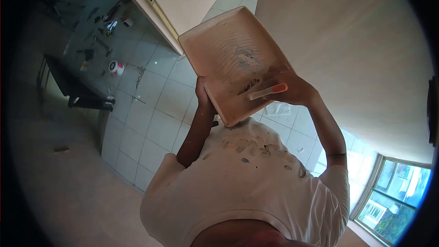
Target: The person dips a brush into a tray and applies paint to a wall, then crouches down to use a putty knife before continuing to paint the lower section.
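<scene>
A peach-coloured paint tray (215,52) with a ribbed slope and dark smears is tilted up in front of my chest. Around its lower left edge, my left hand (203,95) is closed, the thumb on the rim and the other fingers mostly hidden behind. My right hand (295,87) is at the tray's lower right side, its fingers bent over the inside. Against that hand lies a pale tool handle with an orange end (269,92), pointing into the tray; its working end cannot be made out clearly. My white T-shirt (242,174) is stained.
A wall (347,41) rises close on the right, and a door frame (155,7) stands ahead on the left. On the tiled floor (155,96) are a white bucket (116,67) and scattered tools. A dark panel-like object (68,82) is at left, a window (393,196) at lower right.
</scene>
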The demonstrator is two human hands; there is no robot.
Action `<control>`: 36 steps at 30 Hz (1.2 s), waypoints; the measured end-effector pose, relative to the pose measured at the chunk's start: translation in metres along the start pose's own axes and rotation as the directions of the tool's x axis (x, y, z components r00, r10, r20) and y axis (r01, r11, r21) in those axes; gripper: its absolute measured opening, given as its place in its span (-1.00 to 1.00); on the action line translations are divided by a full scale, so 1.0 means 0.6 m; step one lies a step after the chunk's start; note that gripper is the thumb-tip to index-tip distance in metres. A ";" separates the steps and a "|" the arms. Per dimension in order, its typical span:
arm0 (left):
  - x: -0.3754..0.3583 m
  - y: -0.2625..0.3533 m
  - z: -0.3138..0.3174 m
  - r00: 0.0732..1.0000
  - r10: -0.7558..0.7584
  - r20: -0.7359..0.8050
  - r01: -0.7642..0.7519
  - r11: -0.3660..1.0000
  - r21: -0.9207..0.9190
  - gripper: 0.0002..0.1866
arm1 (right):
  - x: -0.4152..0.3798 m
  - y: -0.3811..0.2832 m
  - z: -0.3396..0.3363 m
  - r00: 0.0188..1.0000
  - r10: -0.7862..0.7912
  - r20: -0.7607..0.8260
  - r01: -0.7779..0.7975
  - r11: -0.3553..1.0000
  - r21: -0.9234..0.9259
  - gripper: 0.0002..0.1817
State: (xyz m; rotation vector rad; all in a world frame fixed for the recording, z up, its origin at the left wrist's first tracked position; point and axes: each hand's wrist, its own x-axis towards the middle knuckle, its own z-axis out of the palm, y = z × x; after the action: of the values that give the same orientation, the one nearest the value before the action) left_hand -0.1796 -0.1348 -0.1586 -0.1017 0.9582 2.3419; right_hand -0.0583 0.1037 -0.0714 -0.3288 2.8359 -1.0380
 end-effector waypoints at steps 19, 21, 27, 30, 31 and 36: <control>-0.013 -0.038 -0.036 0.995 0.077 0.059 -0.074 0.996 -0.057 -0.22 | -0.033 0.041 -0.035 0.830 0.354 -0.430 0.474 -0.043 0.879 -0.38; -0.001 -0.034 -0.045 0.996 0.068 0.065 -0.063 0.996 -0.067 -0.24 | -0.025 0.058 -0.018 0.818 0.389 -0.425 0.442 0.048 0.896 -0.34; 0.034 -0.014 -0.025 0.961 0.048 0.271 0.010 0.978 -0.208 -0.24 | -0.020 0.013 -0.160 0.706 0.294 -0.644 0.354 0.642 0.680 -0.39; 0.088 -0.008 -0.074 0.958 0.045 0.284 -0.006 0.990 -0.137 -0.24 | -0.029 -0.043 -0.319 0.667 0.168 -0.726 -0.049 0.982 0.183 -0.50; 0.101 -0.002 -0.076 0.962 0.068 0.266 -0.034 0.991 -0.130 -0.24 | -0.025 -0.068 -0.372 0.566 0.026 -0.824 0.026 0.998 0.049 -0.61; 0.149 0.053 -0.092 0.950 0.126 0.287 -0.092 0.988 -0.127 -0.26 | 0.023 -0.233 -0.676 0.286 -0.760 -0.583 -0.349 0.484 -0.802 -0.71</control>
State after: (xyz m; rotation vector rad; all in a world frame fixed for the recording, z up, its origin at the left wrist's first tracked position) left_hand -0.2788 -0.1444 -0.2051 0.2569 0.7004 2.4230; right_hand -0.1178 0.2497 0.3279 -0.2664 4.3543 0.9004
